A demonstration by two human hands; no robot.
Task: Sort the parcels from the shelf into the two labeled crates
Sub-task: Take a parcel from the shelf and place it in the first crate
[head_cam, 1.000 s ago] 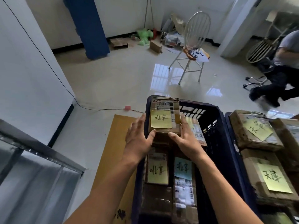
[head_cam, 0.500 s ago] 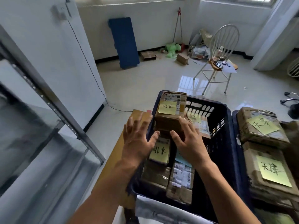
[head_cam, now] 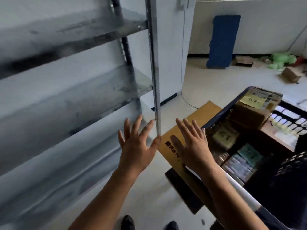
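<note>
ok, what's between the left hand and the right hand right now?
Head view: the shelf's metal upright post ends between the left hand and right hand; lower, a flat brown cardboard sheet on the floor. Both hands are empty, fingers spread.

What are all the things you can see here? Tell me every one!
metal shelf: one, grey, on the left, its visible boards bare
crate: one in view, dark blue, on the right
parcels: several, brown, inside the crate; exact count unclear
sticky notes: at least three, two yellow and one blue-green, on the parcels
flat cardboard: one, tan, on the floor beside the crate
blue panel: one, leaning on the far wall
green stuff: a heap, by the far wall, too blurred to name
small box: one, brown, on the far floor
shoes: two, dark, bottom edge
left hand: open, empty, fingers spread, near the shelf post
right hand: open, empty, above the cardboard
</note>
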